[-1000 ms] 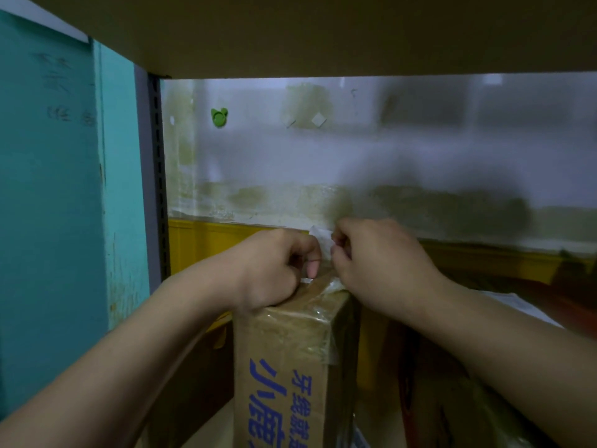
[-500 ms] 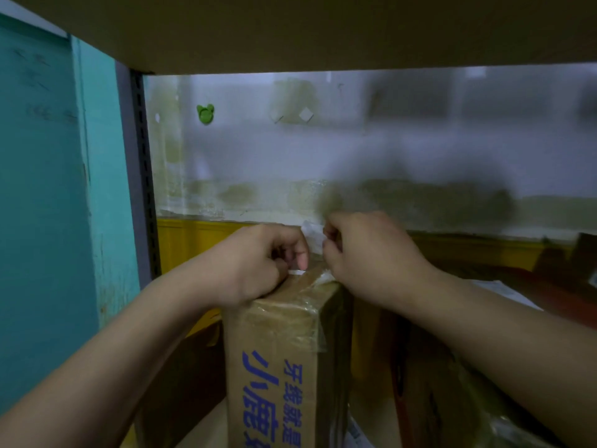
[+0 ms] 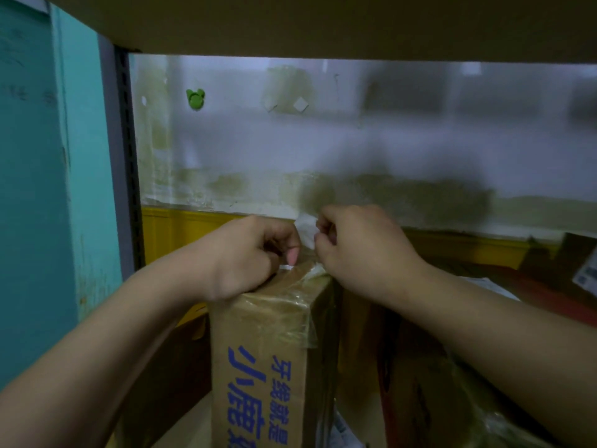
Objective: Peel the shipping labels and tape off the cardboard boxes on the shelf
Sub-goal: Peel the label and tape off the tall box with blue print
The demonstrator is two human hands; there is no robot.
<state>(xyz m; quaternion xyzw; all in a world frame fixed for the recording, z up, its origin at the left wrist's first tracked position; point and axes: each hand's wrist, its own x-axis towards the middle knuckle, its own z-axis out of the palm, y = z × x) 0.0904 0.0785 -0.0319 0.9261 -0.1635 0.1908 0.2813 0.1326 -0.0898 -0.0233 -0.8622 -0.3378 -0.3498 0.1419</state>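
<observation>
A tall narrow cardboard box (image 3: 258,367) with blue printed characters stands on the shelf, its top wrapped in clear tape (image 3: 290,305). My left hand (image 3: 245,257) rests curled on the box's top, its fingertip pressing down near a small white scrap. My right hand (image 3: 361,247) pinches a lifted piece of white label (image 3: 305,231) standing up from the box's top between the two hands. What lies under the hands on the top face is hidden.
More cardboard boxes (image 3: 436,383) lie to the right, one with a white label (image 3: 586,276) at the far right. A shelf board (image 3: 323,24) hangs low overhead. A teal panel (image 3: 48,189) and dark upright post (image 3: 127,156) stand left. A stained wall is behind.
The white label piece has come up a little higher between my hands. Both hands stay on the box top; the view has shifted slightly.
</observation>
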